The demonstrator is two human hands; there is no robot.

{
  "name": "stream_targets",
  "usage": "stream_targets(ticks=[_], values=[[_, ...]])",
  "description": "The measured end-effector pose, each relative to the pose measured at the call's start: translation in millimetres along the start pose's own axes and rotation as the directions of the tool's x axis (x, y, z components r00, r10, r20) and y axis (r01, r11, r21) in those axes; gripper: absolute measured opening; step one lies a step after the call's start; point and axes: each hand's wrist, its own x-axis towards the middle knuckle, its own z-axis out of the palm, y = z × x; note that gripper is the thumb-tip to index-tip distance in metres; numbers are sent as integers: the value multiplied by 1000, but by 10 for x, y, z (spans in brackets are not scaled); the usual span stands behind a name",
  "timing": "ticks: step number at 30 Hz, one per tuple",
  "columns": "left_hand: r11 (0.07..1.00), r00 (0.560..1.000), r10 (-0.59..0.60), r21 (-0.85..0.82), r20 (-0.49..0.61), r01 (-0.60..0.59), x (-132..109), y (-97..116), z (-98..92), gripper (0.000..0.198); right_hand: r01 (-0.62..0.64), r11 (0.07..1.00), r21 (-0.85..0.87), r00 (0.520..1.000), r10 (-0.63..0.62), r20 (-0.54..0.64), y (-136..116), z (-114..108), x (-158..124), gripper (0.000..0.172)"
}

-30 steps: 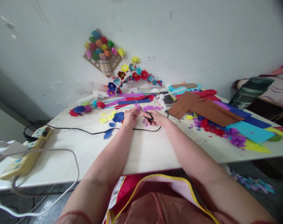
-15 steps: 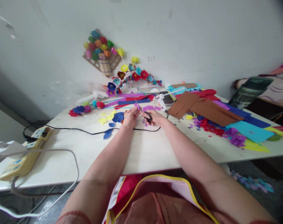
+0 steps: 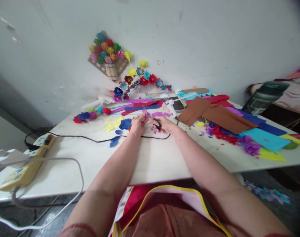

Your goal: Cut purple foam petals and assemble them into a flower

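My right hand (image 3: pixel 163 124) is closed around the black handles of a pair of scissors (image 3: pixel 157 124), whose blades point up and left. Between the fingertips of my left hand (image 3: pixel 139 123) is a small piece of purple paper (image 3: pixel 145 113), right at the blades. Just beyond my hands lie more purple paper pieces (image 3: pixel 161 114), and tiny purple scraps are scattered under the scissors. Beside my left hand rest blue paper petals (image 3: pixel 125 124) and yellow paper petals (image 3: pixel 117 122). Whether the blades are cutting into the paper is too small to tell.
A white glue gun (image 3: pixel 171 108) stands beyond my right hand, its black cord (image 3: pixel 98 141) crossing the table to a power strip (image 3: pixel 28 164). Brown paper sheets (image 3: pixel 214 113) and crumpled scraps (image 3: pixel 225 135) cover the right side. Paper flowers (image 3: pixel 145 79) stand along the wall.
Hardly anything differs. The scissor blades look slightly closer together; both hands stay in the same place.
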Motion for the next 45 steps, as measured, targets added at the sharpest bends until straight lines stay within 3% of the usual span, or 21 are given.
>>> stream_targets(ticks=[15, 21, 26, 45], values=[[998, 1000, 17, -58, 21, -16, 26, -6, -16, 15, -15, 999, -44, 999, 14, -32, -55, 28, -25, 30], [998, 1000, 14, -63, 11, -13, 20, 13, -10, 15, -30, 1000, -4, 999, 30, 34, -48, -30, -43, 25], [998, 1000, 3, -63, -9, -3, -17, 39, 29, 12, -20, 1000, 11, 995, 18, 98, -33, -109, -49, 33], [1000, 1000, 1, -31, 18, 0, -18, 22, 22, 13, 15, 1000, -15, 997, -14, 80, -10, -130, -36, 30]])
